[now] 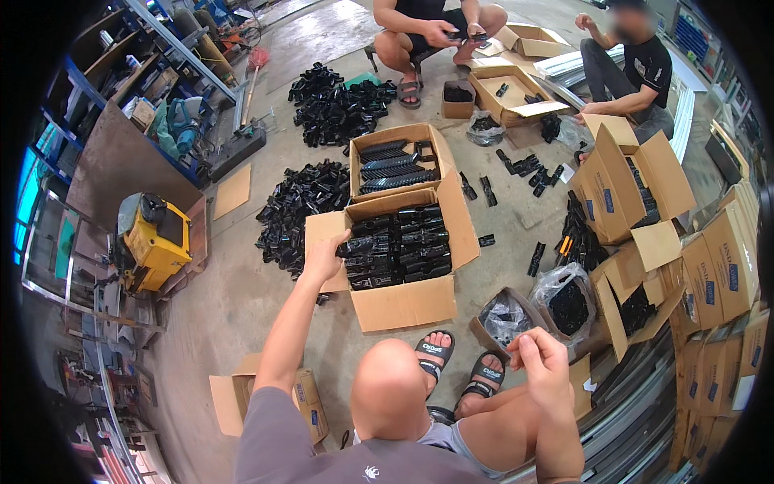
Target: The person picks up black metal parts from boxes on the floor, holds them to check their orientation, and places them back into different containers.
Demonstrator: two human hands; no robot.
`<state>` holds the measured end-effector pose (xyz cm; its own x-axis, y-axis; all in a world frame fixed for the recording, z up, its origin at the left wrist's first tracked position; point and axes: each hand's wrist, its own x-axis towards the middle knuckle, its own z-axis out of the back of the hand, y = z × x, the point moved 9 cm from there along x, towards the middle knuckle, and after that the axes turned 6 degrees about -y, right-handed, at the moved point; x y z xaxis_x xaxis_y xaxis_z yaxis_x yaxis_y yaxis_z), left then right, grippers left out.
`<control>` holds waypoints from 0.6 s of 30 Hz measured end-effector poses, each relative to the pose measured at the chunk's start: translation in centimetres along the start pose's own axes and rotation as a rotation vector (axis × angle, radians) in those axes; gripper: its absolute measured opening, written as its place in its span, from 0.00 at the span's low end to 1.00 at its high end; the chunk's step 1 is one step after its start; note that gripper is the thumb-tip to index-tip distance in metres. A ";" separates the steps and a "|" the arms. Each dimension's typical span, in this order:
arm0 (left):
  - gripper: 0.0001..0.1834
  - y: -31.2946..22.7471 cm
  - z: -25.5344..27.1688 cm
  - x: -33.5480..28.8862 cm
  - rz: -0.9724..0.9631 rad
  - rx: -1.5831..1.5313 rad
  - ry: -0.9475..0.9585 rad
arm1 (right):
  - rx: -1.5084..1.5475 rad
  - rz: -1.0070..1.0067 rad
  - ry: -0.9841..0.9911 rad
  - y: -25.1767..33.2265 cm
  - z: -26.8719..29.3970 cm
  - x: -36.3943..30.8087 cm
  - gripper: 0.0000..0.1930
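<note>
An open cardboard box (403, 302) stands on the floor before me, packed with rows of glossy black parts (399, 246). My left hand (325, 256) reaches to its left side, fingers closed at the inner edge beside the black parts. What those fingers grip is hidden. Raised above my right knee is my right hand (538, 355), its fingers curled together; I cannot make out anything in them. Below it sits a small carton (492, 323) lined with clear plastic. Directly behind the packed box, another cardboard box (355, 165) holds neatly layered black parts.
Heaps of black parts (300, 216) lie left of the boxes. Plastic bags (592, 302) and open cartons (617, 198) line the right. Two people crouch at the far side; one person's hands (451, 36) hold black parts. A yellow machine (157, 250) stands left.
</note>
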<state>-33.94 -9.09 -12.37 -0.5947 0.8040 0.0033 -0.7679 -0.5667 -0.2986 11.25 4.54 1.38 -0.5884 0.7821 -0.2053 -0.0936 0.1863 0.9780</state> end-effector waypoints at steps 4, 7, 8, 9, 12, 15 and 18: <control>0.42 1.6 -3.0 5.2 0.005 -0.001 -0.022 | -0.063 -0.016 -0.015 -0.9 0.6 1.3 0.11; 0.42 2.4 -3.0 7.0 -0.031 -0.023 -0.146 | -0.117 0.003 -0.047 -0.6 0.3 1.6 0.12; 0.41 2.8 -3.1 7.4 0.010 -0.045 -0.180 | -0.120 0.002 -0.050 -0.6 0.1 1.7 0.12; 0.42 3.0 -2.3 7.0 0.006 -0.028 -0.312 | -0.120 -0.002 -0.056 -0.6 0.1 1.8 0.12; 0.40 2.2 -3.2 7.0 0.006 -0.093 -0.255 | -0.122 -0.006 -0.073 -0.6 0.2 2.0 0.11; 0.30 -3.2 -2.9 7.1 -0.007 -0.102 -0.242 | -0.125 -0.017 -0.117 -0.4 1.2 2.0 0.11; 0.15 -6.2 -3.3 5.1 -0.073 -0.332 -0.369 | -0.271 -0.042 -0.043 -0.6 0.8 2.5 0.09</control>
<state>-31.45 -0.89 -13.63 -0.6332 0.6879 0.3548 -0.7289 -0.3758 -0.5722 10.47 6.86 0.23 -0.5455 0.8025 -0.2416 -0.3319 0.0579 0.9415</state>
